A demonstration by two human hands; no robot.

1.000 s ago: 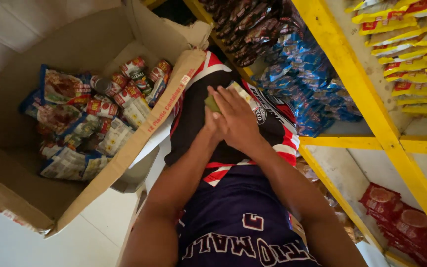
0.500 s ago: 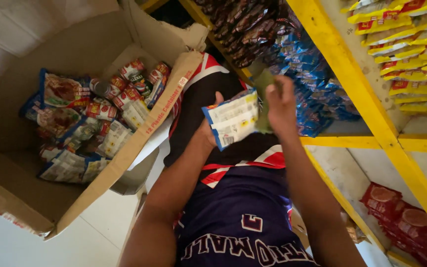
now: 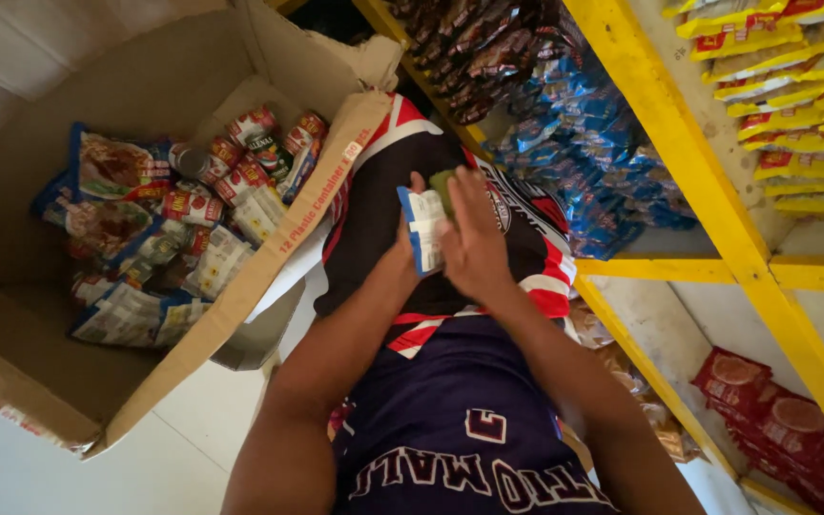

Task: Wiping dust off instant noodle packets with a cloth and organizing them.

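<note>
— Where is the packet?

— Between both hands, held in front of the chest, right of the box and left of the yellow shelf.

— Who has it?

— The left hand has its fingers closed on the near left edge. The right hand lies flat over the right face, fingers spread and pressing, covering most of it.

— How does it lie?

— Its long axis runs near to far, slightly tilted, with a green bit showing at the far end. Both hands touch it; neither is nearer.

— And around them?

— More pouches and cans fill the box at left; blue sachets hang on the shelf at right.
</note>
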